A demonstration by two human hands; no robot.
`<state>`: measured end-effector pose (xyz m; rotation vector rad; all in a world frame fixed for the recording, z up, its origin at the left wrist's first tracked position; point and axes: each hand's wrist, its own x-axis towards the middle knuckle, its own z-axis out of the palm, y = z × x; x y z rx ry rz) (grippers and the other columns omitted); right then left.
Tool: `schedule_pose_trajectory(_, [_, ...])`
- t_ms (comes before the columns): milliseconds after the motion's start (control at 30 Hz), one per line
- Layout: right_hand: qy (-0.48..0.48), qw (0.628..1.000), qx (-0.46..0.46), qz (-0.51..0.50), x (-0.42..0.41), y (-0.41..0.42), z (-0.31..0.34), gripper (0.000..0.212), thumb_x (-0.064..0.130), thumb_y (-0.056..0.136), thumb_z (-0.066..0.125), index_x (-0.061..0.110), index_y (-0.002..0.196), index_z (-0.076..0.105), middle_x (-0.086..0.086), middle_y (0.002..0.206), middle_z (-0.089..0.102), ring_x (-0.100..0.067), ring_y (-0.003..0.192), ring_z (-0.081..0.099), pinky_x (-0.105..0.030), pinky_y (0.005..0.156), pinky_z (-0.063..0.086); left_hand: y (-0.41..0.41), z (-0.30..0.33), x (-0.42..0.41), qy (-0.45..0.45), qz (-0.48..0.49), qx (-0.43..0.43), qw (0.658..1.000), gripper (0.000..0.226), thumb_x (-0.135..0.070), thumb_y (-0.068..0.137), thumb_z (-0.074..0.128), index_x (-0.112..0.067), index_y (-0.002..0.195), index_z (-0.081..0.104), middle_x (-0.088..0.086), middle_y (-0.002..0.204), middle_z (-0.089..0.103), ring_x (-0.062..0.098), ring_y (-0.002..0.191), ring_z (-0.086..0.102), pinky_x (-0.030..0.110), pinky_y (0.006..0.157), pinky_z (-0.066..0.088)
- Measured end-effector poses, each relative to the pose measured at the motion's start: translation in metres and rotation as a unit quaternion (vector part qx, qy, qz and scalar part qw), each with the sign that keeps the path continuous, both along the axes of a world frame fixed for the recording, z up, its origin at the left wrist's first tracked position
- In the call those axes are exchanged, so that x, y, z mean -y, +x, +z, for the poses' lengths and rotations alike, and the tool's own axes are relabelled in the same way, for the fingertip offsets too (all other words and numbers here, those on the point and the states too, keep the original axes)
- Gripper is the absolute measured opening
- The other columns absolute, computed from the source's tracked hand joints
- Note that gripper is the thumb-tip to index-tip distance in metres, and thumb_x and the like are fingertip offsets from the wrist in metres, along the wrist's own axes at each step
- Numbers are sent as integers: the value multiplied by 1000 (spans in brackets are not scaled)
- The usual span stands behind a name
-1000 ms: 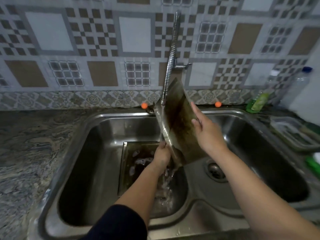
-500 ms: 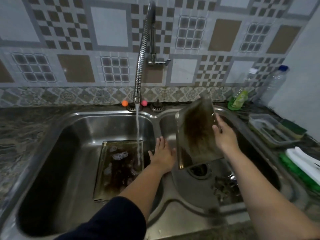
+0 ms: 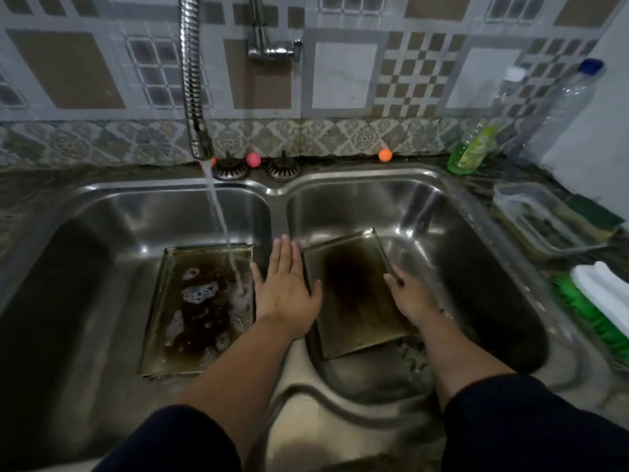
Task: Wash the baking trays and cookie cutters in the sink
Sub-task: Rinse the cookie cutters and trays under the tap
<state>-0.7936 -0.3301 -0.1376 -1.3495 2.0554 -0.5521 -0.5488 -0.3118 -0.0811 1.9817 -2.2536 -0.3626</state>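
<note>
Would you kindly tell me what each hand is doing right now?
Left hand: open, fingers straight, flat on the sink divider.
Right hand: grips the right edge of the baking tray.

Dark navy sleeves [image 3: 177,437], bare forearms

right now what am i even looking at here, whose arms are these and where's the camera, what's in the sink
There is no robot here. The camera sits on a person's head and looks down, so the two arms are that person's own. Below them is a steel double sink. In the left basin lies a stained baking tray with suds, and the tap's water stream falls onto it. In the right basin lies a second tray, tilted. The left hand rests flat and open on the divider between the basins. The right hand holds the second tray's right edge. To the right stand a soap bottle and sponges.
</note>
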Motion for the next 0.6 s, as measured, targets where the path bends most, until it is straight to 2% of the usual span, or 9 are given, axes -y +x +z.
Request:
schedule_pose_trajectory(133, [63, 996, -56, 39, 12, 7, -20, 55, 46, 100, 31, 21, 149, 26, -13, 147, 39, -33, 132, 39, -39, 106, 31, -2, 1, 2, 5, 14, -7, 1000, 79, -55, 96, 26, -14, 151, -13, 0, 157, -26, 15, 142, -29, 53, 118, -6])
schedule_pose_trajectory(200, [78, 993, -70, 46, 14, 12, -22, 56, 47, 99, 31, 22, 149, 21, -15, 147, 38, -34, 131, 39, -40, 104, 32, -2, 1, 3, 5, 14, -13, 1000, 79, -55, 96, 27, -14, 151, -12, -1, 157, -25, 15, 142, -29, 52, 118, -6])
schedule_pose_trajectory(300, [97, 988, -95, 71, 13, 22, -14, 59, 49, 98, 31, 29, 151, 13, -12, 154, 27, -35, 136, 32, -44, 108, 29, -1, -1, 4, 0, 15, -25, 1000, 79, -53, 96, 29, -14, 151, -11, -2, 158, -25, 14, 142, -29, 51, 118, -6])
schedule_pose_trajectory(367, [90, 988, -88, 94, 12, 33, -4, 58, 47, 98, 34, 30, 150, 18, -9, 156, 23, -32, 139, 28, -45, 112, 28, -1, -3, 5, -4, 16, -32, 999, 79, -52, 95, 30, -14, 152, -11, -2, 158, -24, 14, 142, -28, 50, 118, -5])
schedule_pose_trajectory(467, [33, 988, -85, 124, 10, 61, 17, 51, 41, 98, 40, 27, 147, 31, -5, 153, 31, -28, 137, 33, -45, 111, 31, -1, -6, 7, -9, 20, -61, 998, 77, -51, 96, 31, -15, 152, -7, -4, 159, -19, 13, 144, -24, 50, 119, -1])
schedule_pose_trajectory(600, [-34, 984, -100, 144, 5, 111, 59, 44, 31, 97, 42, 30, 141, 39, -3, 145, 42, -26, 130, 41, -45, 105, 38, 3, -9, 3, -51, 32, -187, 981, 68, -42, 97, 37, -16, 153, 8, -3, 162, 1, 12, 148, -7, 46, 121, 7])
